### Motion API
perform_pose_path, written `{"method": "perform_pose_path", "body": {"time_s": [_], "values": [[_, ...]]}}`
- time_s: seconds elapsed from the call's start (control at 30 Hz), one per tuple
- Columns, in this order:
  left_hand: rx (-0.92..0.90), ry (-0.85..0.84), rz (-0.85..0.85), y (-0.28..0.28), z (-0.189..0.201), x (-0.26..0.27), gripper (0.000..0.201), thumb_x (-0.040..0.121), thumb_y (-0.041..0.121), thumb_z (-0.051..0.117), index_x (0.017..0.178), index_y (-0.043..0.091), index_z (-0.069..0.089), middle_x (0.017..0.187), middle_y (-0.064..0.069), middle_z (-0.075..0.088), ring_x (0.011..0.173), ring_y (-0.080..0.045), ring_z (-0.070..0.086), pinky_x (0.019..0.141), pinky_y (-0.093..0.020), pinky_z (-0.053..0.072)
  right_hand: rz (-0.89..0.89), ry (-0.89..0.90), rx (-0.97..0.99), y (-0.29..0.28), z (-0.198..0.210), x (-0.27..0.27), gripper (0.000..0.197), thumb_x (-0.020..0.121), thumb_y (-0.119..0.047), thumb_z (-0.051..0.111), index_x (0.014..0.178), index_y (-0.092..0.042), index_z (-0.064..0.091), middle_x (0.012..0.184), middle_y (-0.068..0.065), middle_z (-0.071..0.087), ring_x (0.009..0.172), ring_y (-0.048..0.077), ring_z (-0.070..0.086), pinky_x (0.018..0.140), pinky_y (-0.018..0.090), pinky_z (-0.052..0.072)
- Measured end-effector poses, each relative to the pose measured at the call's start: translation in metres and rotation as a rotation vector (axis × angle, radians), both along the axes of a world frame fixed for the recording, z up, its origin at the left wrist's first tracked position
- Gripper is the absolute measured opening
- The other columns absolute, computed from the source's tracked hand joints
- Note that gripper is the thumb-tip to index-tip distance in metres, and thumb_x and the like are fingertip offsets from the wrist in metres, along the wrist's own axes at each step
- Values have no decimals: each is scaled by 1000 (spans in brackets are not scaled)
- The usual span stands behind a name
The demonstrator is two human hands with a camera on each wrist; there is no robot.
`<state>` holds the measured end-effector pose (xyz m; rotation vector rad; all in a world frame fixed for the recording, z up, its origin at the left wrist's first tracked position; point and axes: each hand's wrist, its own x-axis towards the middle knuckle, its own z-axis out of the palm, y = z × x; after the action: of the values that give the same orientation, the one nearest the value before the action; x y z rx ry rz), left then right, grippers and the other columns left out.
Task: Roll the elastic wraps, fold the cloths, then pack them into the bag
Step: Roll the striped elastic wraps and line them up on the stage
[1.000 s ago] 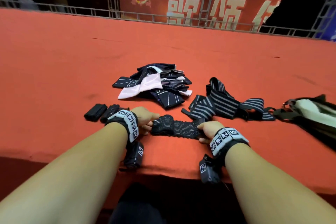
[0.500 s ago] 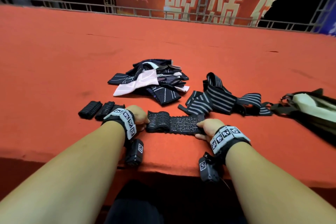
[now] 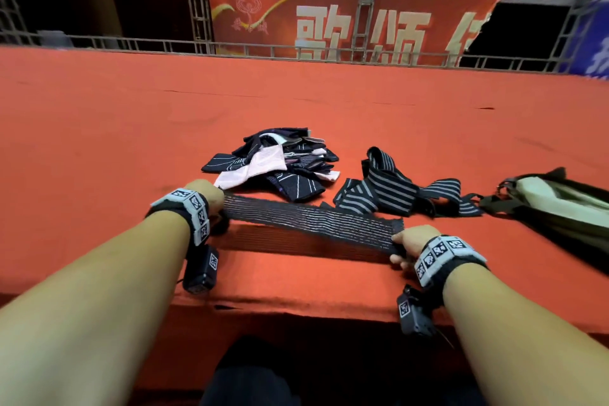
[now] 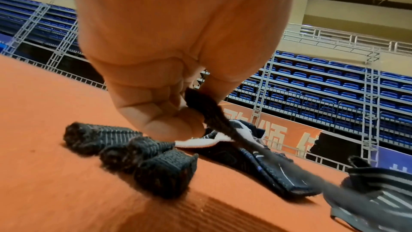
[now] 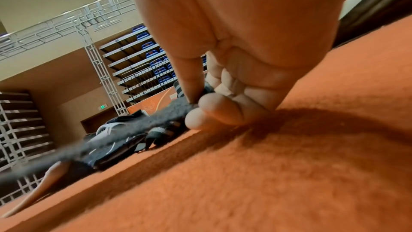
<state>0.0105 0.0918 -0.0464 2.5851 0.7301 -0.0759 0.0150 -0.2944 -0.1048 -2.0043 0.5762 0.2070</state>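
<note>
Left hand: the left hand (image 3: 211,196) is closed on one end of the stretched wrap (image 3: 309,221); in the left wrist view that end is seen pinched between the thumb and the curled fingers (image 4: 156,112).
Right hand: the right hand (image 3: 410,242) is clamped on the other end of the stretched wrap, which is pressed between the thumb and the curled fingers (image 5: 214,110) in the right wrist view; the knuckles are held just above the worktop (image 3: 99,128).
Stretched wrap: a dark elastic band with thin pale lines is held taut between the two hands, lifted clear of the worktop near its front edge, with its shadow cast beneath it.
Rolled wraps: three dark rolled wraps (image 4: 125,154) are seen side by side in the left wrist view, just beside the left end of the stretched wrap; in the head view they are hidden by the left forearm.
Cloths: a loose pile of cloths (image 3: 273,165), dark navy and pale pink, is lying just behind the stretched wrap.
Striped wraps: unrolled black-and-grey striped wraps (image 3: 395,191) are lying in a tangle behind the right end of the stretched wrap.
Bag: an olive and pale bag (image 3: 557,204) is lying to the right of the stretched wrap, past the striped wraps.
Worktop: everything is carried on an orange-red felt covering.
</note>
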Motion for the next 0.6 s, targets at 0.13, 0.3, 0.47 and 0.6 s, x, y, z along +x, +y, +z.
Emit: {"method": "perform_pose_path", "body": {"time_s": [0.13, 0.3, 0.47, 0.6], "values": [[69, -43, 68, -16, 6, -12, 18, 103, 9, 52, 103, 0, 67, 109, -13, 68, 99, -27, 63, 76, -30, 42, 7, 27, 62, 8, 0, -9, 10, 96, -5, 59, 92, 4, 56, 76, 21, 65, 54, 30, 63, 37, 25, 45], [-339, -168, -26, -27, 11, -17, 8, 82, 3, 64, 81, -3, 68, 66, -18, 69, 61, -32, 68, 61, -41, 60, 31, 55, 31, -5, -5, -8, 12, 91, -7, 57, 89, 4, 63, 72, 19, 64, 45, 27, 58, 43, 26, 43], [-664, -241, -141, -84, 18, -1, 2, 87, 4, 63, 87, 4, 60, 52, -11, 61, 48, -26, 59, 57, -34, 54, 21, 75, 83, -18, -19, -7, 23, 95, -9, 52, 75, -3, 59, 58, 9, 58, 45, 22, 52, 43, 24, 39], [-908, -169, -363, -152, 17, 2, 4, 98, 10, 61, 94, 11, 58, 76, -10, 65, 57, -20, 66, 54, -30, 55, 38, 100, 127, -25, -23, -6, 32, 99, -11, 47, 69, -4, 56, 58, 9, 56, 45, 19, 51, 37, 22, 39]]}}
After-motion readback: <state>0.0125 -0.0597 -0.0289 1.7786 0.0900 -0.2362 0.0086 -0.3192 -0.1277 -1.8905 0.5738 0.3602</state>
